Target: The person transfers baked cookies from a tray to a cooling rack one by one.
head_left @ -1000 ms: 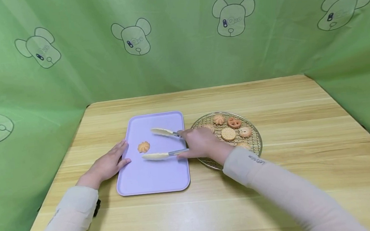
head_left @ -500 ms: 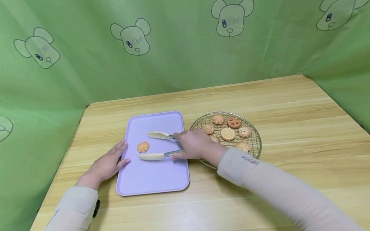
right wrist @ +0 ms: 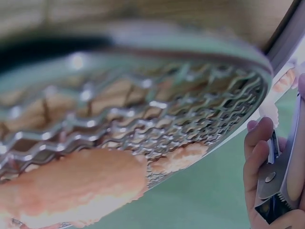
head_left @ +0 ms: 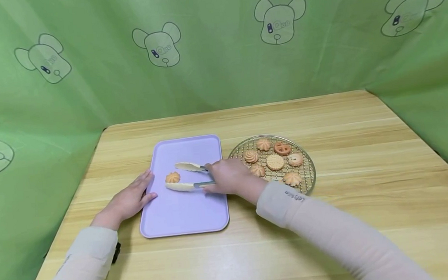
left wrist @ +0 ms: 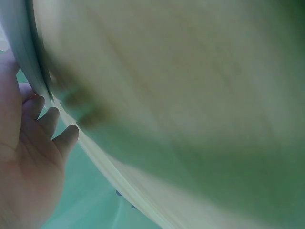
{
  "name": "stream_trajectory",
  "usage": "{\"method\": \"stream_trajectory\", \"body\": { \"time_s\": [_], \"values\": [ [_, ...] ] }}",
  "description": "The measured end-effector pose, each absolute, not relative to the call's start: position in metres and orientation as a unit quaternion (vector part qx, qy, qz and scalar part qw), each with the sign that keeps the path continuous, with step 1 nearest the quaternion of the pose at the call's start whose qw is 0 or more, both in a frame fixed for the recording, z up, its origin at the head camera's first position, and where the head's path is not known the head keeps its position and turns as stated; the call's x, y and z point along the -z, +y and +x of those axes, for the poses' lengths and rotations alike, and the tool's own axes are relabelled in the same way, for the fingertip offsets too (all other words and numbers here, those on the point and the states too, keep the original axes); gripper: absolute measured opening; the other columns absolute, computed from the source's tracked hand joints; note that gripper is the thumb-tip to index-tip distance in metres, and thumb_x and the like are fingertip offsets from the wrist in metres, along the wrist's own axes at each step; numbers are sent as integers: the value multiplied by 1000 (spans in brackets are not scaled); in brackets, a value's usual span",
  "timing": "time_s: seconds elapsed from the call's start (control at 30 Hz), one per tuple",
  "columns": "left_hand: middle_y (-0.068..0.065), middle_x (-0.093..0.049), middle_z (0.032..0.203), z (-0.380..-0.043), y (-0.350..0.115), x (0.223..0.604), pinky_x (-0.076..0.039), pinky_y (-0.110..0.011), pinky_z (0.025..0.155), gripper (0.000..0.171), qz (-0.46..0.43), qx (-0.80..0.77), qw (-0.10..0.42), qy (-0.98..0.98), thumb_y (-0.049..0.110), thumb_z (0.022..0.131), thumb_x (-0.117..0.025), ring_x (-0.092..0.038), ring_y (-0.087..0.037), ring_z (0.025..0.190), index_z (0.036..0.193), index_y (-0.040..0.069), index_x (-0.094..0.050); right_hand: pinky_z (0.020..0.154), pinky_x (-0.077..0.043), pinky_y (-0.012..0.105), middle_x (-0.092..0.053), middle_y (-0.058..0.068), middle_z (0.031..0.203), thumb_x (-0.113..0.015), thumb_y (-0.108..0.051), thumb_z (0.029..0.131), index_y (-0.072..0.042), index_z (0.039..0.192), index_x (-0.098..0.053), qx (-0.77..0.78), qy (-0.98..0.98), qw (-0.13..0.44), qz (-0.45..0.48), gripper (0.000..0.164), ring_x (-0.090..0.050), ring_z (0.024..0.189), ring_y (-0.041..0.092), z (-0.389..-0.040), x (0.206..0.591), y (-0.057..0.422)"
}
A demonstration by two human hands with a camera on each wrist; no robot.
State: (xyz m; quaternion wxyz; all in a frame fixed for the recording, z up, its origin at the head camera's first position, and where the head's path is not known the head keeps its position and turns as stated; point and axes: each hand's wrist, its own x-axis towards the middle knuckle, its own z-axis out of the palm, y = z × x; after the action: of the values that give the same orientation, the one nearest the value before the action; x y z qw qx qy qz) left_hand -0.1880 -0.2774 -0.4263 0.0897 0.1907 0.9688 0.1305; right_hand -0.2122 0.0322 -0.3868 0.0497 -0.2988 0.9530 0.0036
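Note:
My right hand grips a pair of tongs with metal arms and cream-coloured tips, reaching over the right rim of a lilac tray. The tong tips are spread apart. A fluted, flower-shaped cookie lies on the tray at the tips; the nearer tip overlaps its lower edge in the head view. My left hand rests against the tray's left rim, thumb over the inside. In the right wrist view, fingers curl round the tongs by their riveted hinge.
To the right of the tray stands a round wire rack holding several cookies, among them a pretzel-shaped one and a round dotted one. Both sit on a wooden table. A green curtain closes off the back and sides.
My right hand and the tongs have moved left across the tray, bringing the tips up to the cookie. More of the rack shows behind the hand. My left hand stays at the rim.

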Motion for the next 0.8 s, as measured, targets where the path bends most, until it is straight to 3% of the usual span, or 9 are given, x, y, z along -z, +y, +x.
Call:
{"method": "stream_trajectory", "body": {
  "time_s": [0.8],
  "values": [
    [-20,-18,155,-187,-276,424,-21,-51,112,65,191,-130,90,969,33,100,-50,-19,-37,140,148,-4,-25,47,-50,31,-67,2,81,-62,-59,84,-13,130,-59,1,955,25,-296,65,-62,66,17,-203,388,31]
  ]
}}
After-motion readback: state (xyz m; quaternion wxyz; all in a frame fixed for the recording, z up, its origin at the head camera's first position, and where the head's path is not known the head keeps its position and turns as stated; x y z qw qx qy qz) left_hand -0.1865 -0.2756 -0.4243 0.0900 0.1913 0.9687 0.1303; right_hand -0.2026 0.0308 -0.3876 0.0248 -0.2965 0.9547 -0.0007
